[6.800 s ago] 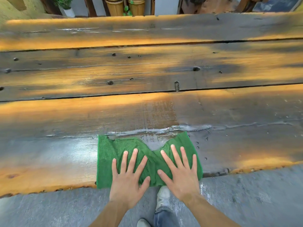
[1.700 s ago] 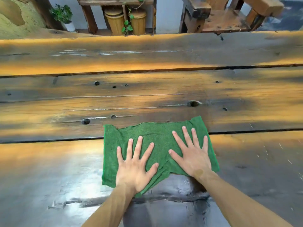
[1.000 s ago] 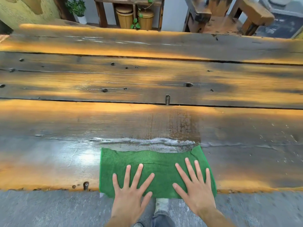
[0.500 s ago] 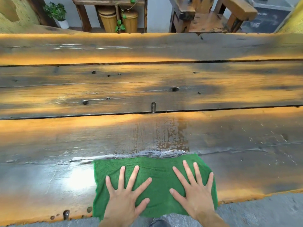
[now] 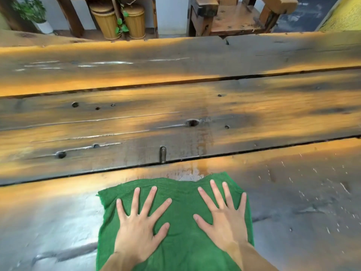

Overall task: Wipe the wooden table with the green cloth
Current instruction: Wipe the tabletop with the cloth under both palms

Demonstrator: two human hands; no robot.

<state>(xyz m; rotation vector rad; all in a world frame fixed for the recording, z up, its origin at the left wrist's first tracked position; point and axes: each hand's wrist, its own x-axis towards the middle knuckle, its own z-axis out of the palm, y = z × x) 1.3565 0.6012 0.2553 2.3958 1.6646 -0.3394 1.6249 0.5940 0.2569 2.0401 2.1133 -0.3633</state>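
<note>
A green cloth [image 5: 181, 216] lies spread flat on the nearest plank of the wooden table [image 5: 175, 114]. My left hand [image 5: 139, 225] presses on the cloth's left half with its fingers straight and spread. On the right half my right hand [image 5: 224, 216] lies flat in the same way. The cloth's far edge sits just short of the gap between the nearest and middle planks. Wet streaks shine on the wood beside and beyond the cloth.
The table has three long planks with dark gaps, knot holes and a metal peg [image 5: 162, 154] near the cloth. Beyond the far edge stand two woven baskets [image 5: 119, 20], a potted plant [image 5: 37, 16] and a wooden chair [image 5: 234, 16].
Both hands have pushed the cloth away from the table's near edge toward the middle plank. The near edge and floor have dropped out of view.
</note>
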